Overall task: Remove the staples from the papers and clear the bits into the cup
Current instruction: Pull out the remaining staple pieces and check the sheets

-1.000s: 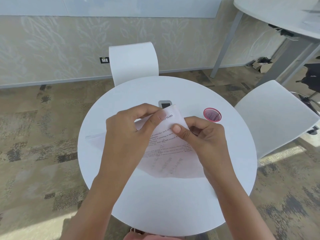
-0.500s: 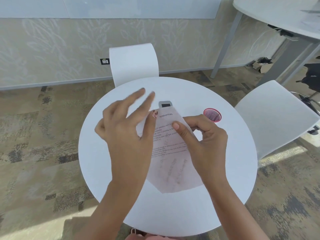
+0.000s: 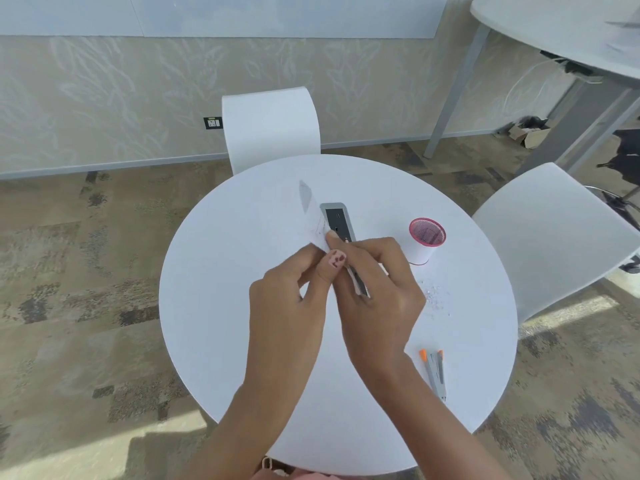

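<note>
The papers (image 3: pixel 312 216) are turned on edge above the middle of the round white table (image 3: pixel 221 306), so I see only a thin white strip. My left hand (image 3: pixel 287 299) pinches them from the left with thumb and fingers. On the right side my right hand (image 3: pixel 375 282) grips them, its forefinger laid along the top edge. A pink mesh-rimmed cup (image 3: pixel 426 239) stands on the table to the right of my hands. Small white bits (image 3: pixel 437 297) lie scattered below the cup. No staple is discernible.
A grey socket panel (image 3: pixel 338 218) is set in the table behind the papers. A grey tool with orange tips (image 3: pixel 434 372) lies at the front right. White chairs stand at the far side (image 3: pixel 270 126) and at the right (image 3: pixel 554 233).
The papers lay flat and face up before; now they are turned on edge and lifted. My left hand opened briefly, then closed on them again. The bits and the orange-tipped tool are now uncovered.
</note>
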Tool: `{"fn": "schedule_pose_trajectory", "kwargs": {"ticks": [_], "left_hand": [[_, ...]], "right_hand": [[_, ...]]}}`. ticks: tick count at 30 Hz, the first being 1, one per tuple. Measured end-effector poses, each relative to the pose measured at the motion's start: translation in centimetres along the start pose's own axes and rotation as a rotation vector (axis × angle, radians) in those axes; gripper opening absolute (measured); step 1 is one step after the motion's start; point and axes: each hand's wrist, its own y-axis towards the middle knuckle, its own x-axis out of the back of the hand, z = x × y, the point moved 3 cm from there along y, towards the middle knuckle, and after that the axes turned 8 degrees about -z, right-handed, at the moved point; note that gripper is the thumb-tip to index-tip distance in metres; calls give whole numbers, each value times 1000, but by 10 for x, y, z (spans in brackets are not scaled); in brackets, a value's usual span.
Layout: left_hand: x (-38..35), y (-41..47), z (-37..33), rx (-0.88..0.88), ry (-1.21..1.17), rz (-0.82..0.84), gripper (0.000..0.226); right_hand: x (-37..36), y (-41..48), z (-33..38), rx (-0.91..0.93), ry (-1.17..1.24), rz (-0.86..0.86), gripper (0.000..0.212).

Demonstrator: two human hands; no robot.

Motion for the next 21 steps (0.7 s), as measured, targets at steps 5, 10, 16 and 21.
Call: {"fn": "schedule_pose_trajectory", "kwargs": {"ticks": [5,10,16,21], "left_hand": [[1,5,6,11,-61,-45,35],[7,14,10,5,-76,-63,34],[10,23,6,-56,-24,-81,48],[8,26,11,-72,4,-45,36]], "right_hand": [[-4,-4,3,75,7,7,10],[-2,-7,3,70,59,127,30],[4,-2,-2,-12,45,164,23],[6,15,-7,-128,74,137,14]]}}
